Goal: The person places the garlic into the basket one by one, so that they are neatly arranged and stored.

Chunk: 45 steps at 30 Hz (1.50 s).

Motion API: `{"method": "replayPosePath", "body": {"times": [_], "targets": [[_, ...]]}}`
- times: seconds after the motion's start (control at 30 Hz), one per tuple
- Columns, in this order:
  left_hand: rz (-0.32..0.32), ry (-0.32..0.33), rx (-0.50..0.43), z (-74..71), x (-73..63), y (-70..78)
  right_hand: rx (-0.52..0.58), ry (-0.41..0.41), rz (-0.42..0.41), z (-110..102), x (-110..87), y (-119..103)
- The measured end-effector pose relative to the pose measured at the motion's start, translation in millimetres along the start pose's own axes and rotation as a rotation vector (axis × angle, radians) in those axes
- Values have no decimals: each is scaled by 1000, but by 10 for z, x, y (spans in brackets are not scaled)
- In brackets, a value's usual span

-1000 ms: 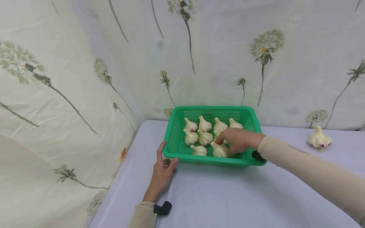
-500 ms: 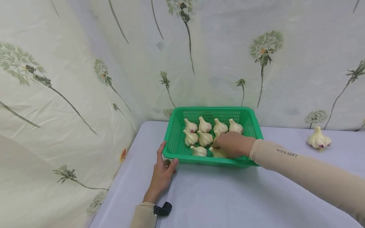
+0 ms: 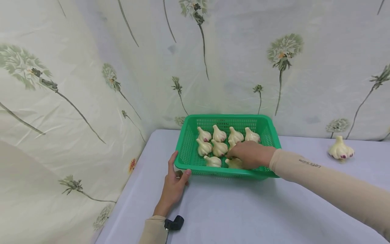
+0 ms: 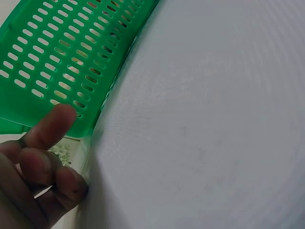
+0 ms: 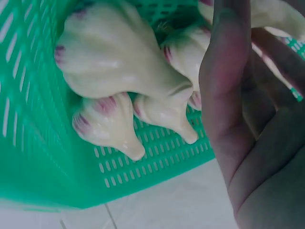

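Note:
Several pale garlic bulbs (image 3: 219, 149) with purple-marked bases lie in rows inside a green plastic basket (image 3: 198, 118). At the basket's front left corner my left hand (image 3: 172, 189) grips it, forefinger along the side and thumb on the front; the left wrist view shows a fingertip against the perforated wall (image 4: 71, 71). My right hand (image 3: 251, 154) reaches into the right half, fingers bent down around a garlic bulb (image 5: 271, 14) that shows behind the thumb in the right wrist view. The fingertips are hidden. A front-row bulb (image 3: 234, 163) sits beside this hand, partly covered.
A single garlic bulb (image 3: 341, 149) stands on the white tablecloth (image 3: 243, 210) at the far right. A flower-printed curtain (image 3: 237, 61) hangs behind the table and along its left side.
My right hand has turned over and moved slightly left within the basket, uncovering the back right bulb and hiding more of the front bulb. My left hand stays at the corner.

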<state>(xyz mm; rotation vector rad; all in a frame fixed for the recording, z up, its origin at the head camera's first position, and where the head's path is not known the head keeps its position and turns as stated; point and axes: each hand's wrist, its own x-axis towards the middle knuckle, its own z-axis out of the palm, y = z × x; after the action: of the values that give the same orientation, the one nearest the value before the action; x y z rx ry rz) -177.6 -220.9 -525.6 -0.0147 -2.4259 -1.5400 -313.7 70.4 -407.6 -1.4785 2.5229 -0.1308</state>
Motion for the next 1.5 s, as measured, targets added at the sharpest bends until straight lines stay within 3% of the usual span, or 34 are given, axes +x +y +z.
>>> {"method": "replayPosePath", "body": {"times": [0.2, 0.43, 0.57, 0.7, 0.9, 1.07, 1.27, 1.5], "targets": [[-9, -1, 7, 13, 17, -25, 0, 39, 36, -63, -158, -6], [-23, 14, -5, 26, 13, -7, 118, 195, 143, -242, -536, 7], [-22, 16, 3, 14, 10, -11, 90, 321, 239, -317, -786, 261], [-17, 7, 30, 1, 13, -20, 18, 395, 384, -353, -1069, 712], [-16, 3, 27, 14, 11, -32, 7, 368, 606, -311, -1621, 1378], [-12, 1, 22, 11, 8, -34, -29, 321, 734, -129, -2020, 1743], [-10, 3, 19, 0, -2, -18, -22, 269, 825, 137, -2300, 1963], [-10, 4, 11, 12, 2, -16, 52, 198, 849, 353, -2447, 2052]]}}
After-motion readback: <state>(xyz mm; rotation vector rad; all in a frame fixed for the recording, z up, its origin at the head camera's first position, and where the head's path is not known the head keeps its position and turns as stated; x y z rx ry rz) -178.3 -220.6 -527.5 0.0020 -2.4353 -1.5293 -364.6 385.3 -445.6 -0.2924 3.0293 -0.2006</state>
